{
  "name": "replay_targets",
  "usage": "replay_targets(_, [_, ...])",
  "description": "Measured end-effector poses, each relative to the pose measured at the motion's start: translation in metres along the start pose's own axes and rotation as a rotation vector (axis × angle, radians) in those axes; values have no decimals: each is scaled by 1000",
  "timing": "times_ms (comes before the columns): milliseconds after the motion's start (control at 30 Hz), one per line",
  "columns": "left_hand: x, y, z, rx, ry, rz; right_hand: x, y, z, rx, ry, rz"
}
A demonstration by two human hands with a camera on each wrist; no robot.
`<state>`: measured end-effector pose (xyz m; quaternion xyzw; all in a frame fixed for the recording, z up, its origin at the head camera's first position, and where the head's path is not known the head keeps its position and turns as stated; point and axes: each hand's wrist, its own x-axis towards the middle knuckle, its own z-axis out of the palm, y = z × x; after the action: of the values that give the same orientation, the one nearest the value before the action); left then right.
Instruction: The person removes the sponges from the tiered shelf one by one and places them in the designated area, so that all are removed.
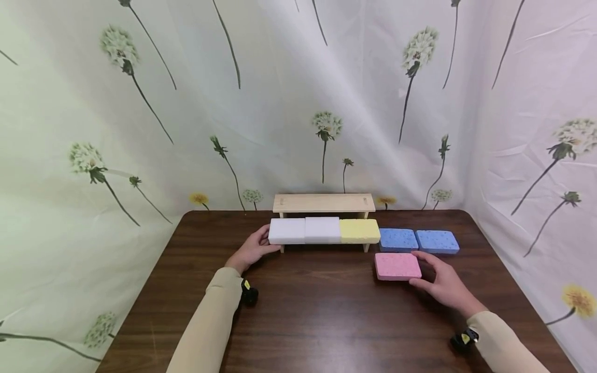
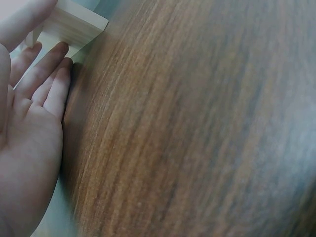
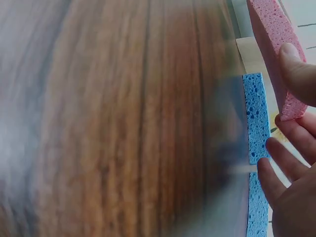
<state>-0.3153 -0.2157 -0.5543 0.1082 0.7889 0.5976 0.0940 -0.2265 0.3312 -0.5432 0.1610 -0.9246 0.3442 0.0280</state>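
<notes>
My right hand point(image 1: 445, 285) pinches a pink sponge point(image 1: 398, 266) by its right end. In the right wrist view the thumb lies on one side of the pink sponge point(image 3: 279, 34), raised above the tabletop. My left hand point(image 1: 252, 250) is at the left end of a low wooden stand, touching near a white sponge point(image 1: 286, 231). A second white sponge point(image 1: 322, 230) and a yellow sponge point(image 1: 359, 231) continue the row on top. In the left wrist view the left hand's point(image 2: 29, 123) lower fingers extend loosely beside the pale wood point(image 2: 81, 27).
Two blue sponges point(image 1: 398, 240) lie side by side on the brown table point(image 1: 317, 311), right of the stand. A higher wooden shelf board point(image 1: 324, 202) stands behind the row, in front of a dandelion-print curtain point(image 1: 280, 103).
</notes>
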Motion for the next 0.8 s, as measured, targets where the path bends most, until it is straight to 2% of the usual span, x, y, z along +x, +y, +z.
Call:
replay_targets(433, [4,-4,-1,20,7,-2,1,14,2,-104,4,16])
replay_targets(800, [4,-2,-1,18,-3,14,6,15,-2,-157,-15,16])
